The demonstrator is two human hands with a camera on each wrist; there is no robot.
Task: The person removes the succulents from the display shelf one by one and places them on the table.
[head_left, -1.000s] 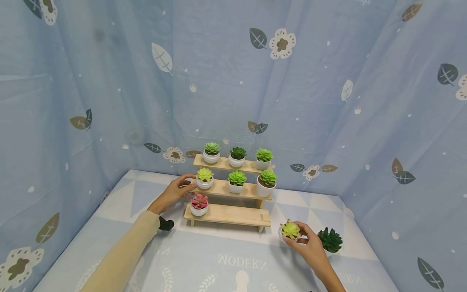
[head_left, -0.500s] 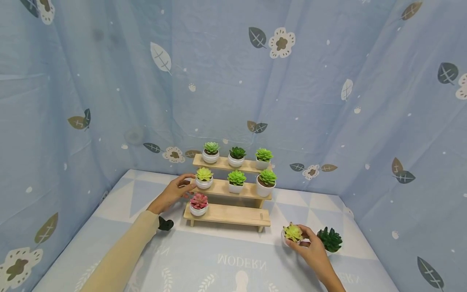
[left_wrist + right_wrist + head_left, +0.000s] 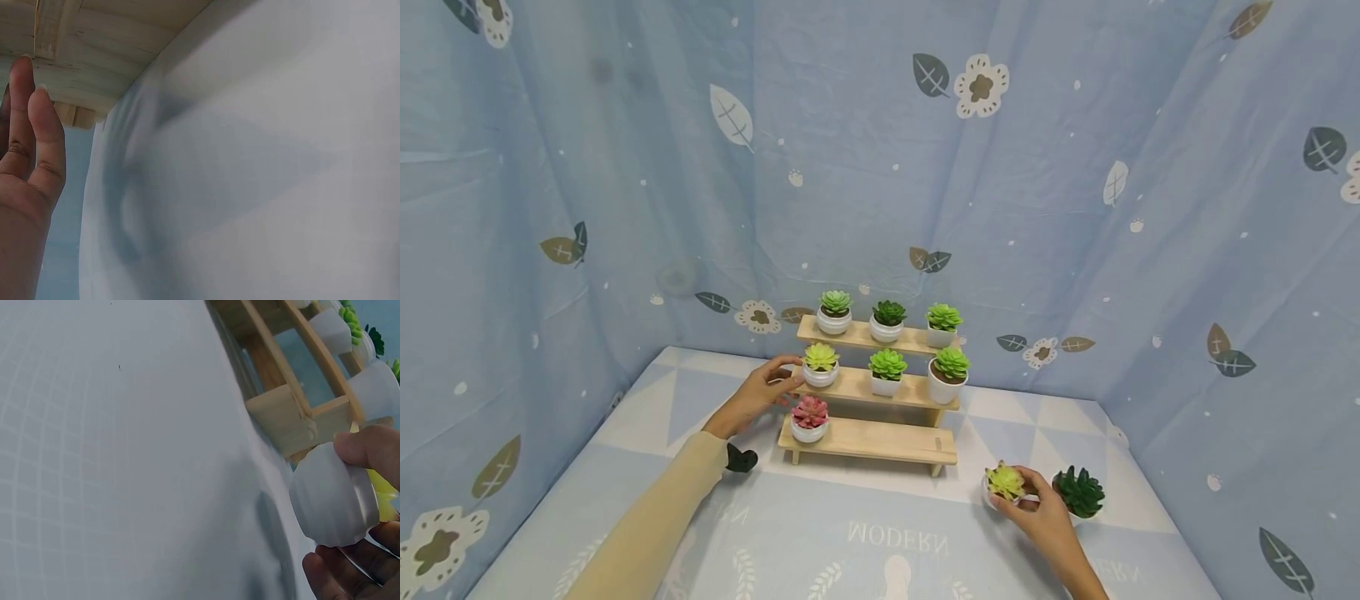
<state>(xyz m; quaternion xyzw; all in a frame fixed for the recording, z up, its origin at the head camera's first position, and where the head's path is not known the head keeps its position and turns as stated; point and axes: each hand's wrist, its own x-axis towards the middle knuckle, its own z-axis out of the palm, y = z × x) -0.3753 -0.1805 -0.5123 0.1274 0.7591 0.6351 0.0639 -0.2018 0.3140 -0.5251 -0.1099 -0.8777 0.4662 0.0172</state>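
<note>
The left hand (image 3: 762, 393) reaches toward the worktop's (image 3: 820, 525) back-left corner, fingers relaxed; the right hand (image 3: 1043, 518) pinches nearer the right edge.

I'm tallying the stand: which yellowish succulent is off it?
The yellowish succulent held in the right hand; the other yellowish plant stands leftmost on the middle shelf.

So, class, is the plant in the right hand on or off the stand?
Off: the right hand holds the yellowish potted plant apart from the wooden stand.

Right fingers (image 3: 1035, 480) partly hide the held white pot (image 3: 331, 499).
</note>
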